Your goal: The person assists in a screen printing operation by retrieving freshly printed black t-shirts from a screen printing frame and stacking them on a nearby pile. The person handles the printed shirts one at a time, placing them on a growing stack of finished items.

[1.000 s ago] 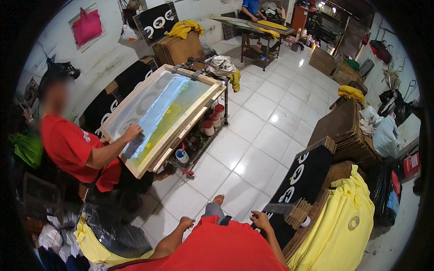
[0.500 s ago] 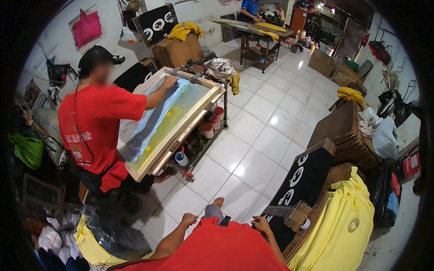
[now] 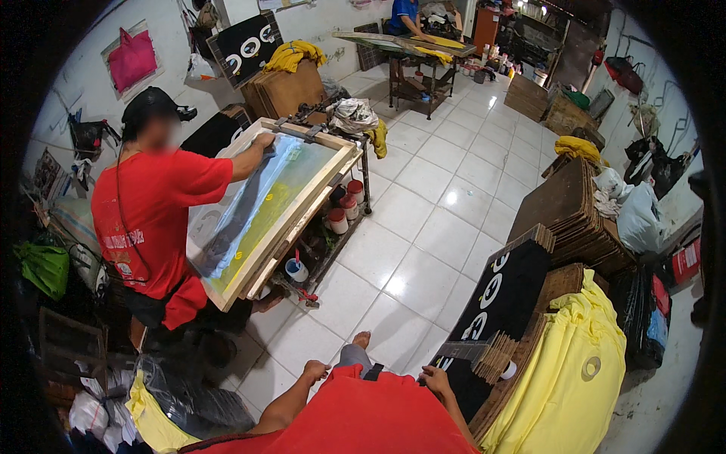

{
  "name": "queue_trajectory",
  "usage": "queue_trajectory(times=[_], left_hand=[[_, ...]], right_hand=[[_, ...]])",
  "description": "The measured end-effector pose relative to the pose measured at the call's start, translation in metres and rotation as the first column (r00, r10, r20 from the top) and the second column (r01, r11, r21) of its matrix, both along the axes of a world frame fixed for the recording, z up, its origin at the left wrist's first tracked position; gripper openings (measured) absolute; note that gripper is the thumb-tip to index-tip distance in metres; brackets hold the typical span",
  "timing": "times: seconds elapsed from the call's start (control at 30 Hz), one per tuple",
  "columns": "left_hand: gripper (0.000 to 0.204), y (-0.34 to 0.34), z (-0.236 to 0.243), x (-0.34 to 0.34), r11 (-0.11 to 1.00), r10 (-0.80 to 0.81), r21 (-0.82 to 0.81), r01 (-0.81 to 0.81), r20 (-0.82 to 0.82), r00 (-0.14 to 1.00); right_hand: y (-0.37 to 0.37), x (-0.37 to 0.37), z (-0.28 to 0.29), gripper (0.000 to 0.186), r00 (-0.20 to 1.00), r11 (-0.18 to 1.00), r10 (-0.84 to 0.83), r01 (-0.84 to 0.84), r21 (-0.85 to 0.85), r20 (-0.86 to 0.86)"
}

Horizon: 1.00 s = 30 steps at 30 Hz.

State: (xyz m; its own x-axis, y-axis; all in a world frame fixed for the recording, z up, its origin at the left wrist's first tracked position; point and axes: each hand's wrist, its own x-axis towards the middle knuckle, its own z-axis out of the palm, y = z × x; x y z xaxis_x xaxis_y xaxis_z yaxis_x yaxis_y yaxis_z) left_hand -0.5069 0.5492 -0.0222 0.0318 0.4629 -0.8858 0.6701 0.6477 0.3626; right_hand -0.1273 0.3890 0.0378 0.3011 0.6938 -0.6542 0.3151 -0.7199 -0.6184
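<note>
My left hand (image 3: 315, 371) is held low beside my red shirt (image 3: 363, 412), its fingers curled in and nothing visible in them. On the other side, my right hand (image 3: 435, 379) is closed too, by the near end of black printed cloth (image 3: 491, 303) laid on a board; whether anything is in its fingers I cannot make out. A grey flat piece (image 3: 463, 349) lies across the cloth next to that hand, against a stack of thin board edges (image 3: 497, 356). Yellow cloth (image 3: 563, 371) drapes over boards further right.
At left, a co-worker in red (image 3: 155, 212) leans over a wooden-framed screen (image 3: 276, 204) on a rack holding paint pots (image 3: 338, 219). Another person (image 3: 406, 17) works at a far table. Stacked brown boards (image 3: 556, 204) stand right of the tiled floor (image 3: 412, 227). A black plastic bundle (image 3: 189, 390) lies near left.
The view has shifted slightly, so the surroundings appear a little to the left. The co-worker's hand remains at the screen's upper end. My hands stay in nearly the same place.
</note>
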Motion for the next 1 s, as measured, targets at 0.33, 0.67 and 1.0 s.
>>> queue_trajectory(times=[0.33, 0.67, 1.0], left_hand=[[0.024, -0.014, 0.006, 0.001, 0.998, 0.059, 0.004, -0.059, -0.009, 0.998], [0.028, -0.016, -0.016, 0.003, 0.998, 0.069, 0.003, -0.069, 0.019, 0.997], [0.028, -0.013, -0.012, -0.007, 0.997, 0.079, 0.022, -0.079, -0.006, 0.997]], right_hand=[[0.003, 0.016, -0.022, 0.038, 0.999, 0.998, 0.033, -0.034, 0.05, 0.011], [0.012, 0.019, -0.014, 0.041, 1.0, 0.997, 0.009, -0.01, 0.074, 0.006], [-0.006, 0.012, -0.045, 0.035, 1.0, 1.0, 0.015, -0.015, 0.026, -0.015]])
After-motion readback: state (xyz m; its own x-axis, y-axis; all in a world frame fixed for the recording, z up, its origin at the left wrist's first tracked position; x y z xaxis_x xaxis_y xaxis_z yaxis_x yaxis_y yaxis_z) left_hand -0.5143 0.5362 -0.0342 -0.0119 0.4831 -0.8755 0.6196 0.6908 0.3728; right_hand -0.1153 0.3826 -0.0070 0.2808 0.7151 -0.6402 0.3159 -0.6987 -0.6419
